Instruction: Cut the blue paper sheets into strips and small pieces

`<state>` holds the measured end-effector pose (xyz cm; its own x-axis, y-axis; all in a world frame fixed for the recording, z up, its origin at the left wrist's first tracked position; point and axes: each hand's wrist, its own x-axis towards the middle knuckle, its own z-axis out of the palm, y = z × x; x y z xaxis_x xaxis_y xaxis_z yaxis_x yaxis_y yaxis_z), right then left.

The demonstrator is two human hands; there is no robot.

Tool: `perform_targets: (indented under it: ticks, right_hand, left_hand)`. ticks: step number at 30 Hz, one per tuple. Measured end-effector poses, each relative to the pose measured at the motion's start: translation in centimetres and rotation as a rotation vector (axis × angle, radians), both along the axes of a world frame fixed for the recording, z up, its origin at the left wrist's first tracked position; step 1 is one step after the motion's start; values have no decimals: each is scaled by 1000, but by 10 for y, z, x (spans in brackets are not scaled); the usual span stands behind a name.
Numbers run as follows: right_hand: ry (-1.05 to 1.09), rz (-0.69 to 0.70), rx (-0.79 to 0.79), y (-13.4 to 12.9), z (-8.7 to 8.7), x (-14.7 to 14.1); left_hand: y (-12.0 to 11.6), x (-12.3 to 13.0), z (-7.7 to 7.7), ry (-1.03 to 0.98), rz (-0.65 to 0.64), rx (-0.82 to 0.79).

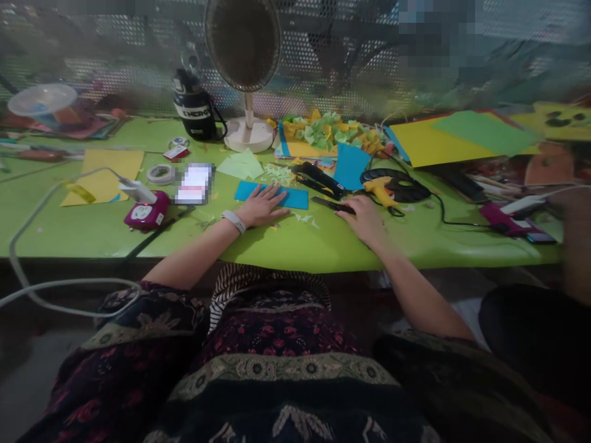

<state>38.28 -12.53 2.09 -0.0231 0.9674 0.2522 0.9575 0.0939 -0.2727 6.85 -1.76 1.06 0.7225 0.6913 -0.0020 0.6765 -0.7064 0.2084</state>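
At a green worktable [60, 237], a person's left hand [261, 206] lies flat on a bright blue paper strip [295, 197], fingers slightly apart, pressing down rather than gripping. Just right of the strip, the right hand [362, 220], fingers together, touches a flat black tool [330, 204]. A black stapler [318, 179] sits just beyond the strip; a pixelated white item [194, 183] left of it cannot be made out.

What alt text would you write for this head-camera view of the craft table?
Seen from above, a person's left hand rests flat on a blue paper strip on a bright green table, with the right hand beside a slim black tool. A yellow plastic glue gun and green-and-yellow paper cutouts lie nearby.
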Motion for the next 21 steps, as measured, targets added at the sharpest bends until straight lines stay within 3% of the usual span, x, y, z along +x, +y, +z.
perform_targets:
  ticks: [13,21]
  right_hand:
    - [1,-21,-112,-3,10,13]
    - [28,32,-74,-4,13,6]
  left_hand:
    - [-1,0,5,58,-2,-12]
    - [-2,1,6,64,-5,-16]
